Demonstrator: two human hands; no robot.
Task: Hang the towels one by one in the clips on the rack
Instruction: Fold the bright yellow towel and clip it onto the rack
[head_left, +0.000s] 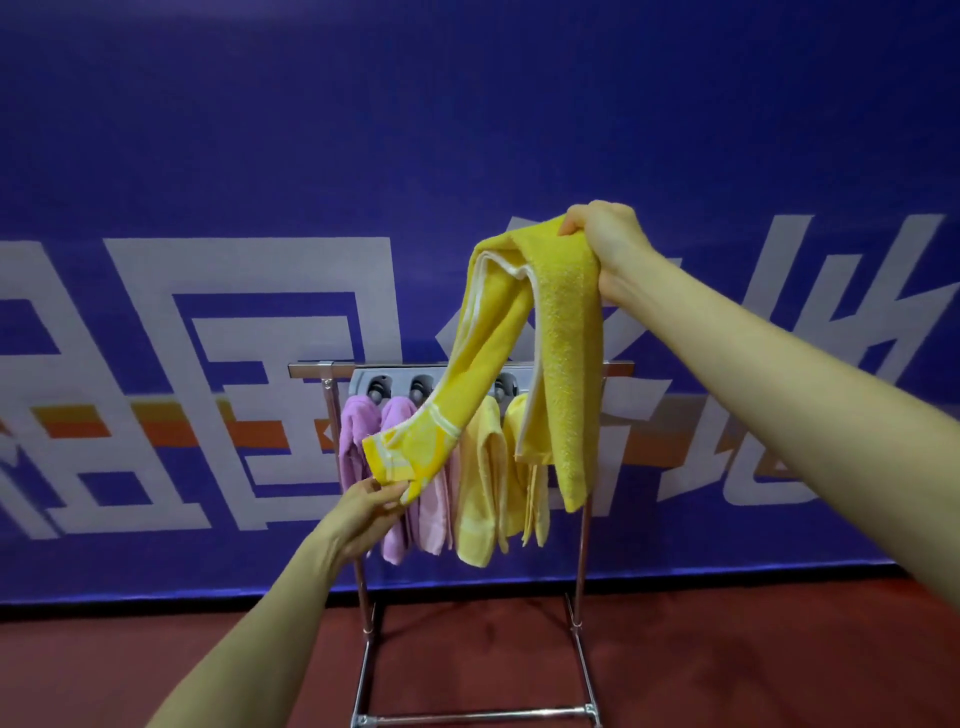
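A bright yellow towel (563, 332) hangs in the air in front of the rack. My right hand (610, 244) grips its bunched top, raised well above the rack. My left hand (371, 506) pinches the towel's lower left corner. The metal rack (582, 571) stands on the floor, with a grey clip bar (400, 384) along its top rail. Two purple towels (356, 441), a pink one (434, 514) and two pale yellow towels (480, 488) hang from the clips. The held towel hides the right part of the clip bar.
A blue wall banner (467, 130) with large white characters stands right behind the rack. The floor (753, 649) is dark red. The rack's base bar (483, 717) lies near the bottom edge of the view.
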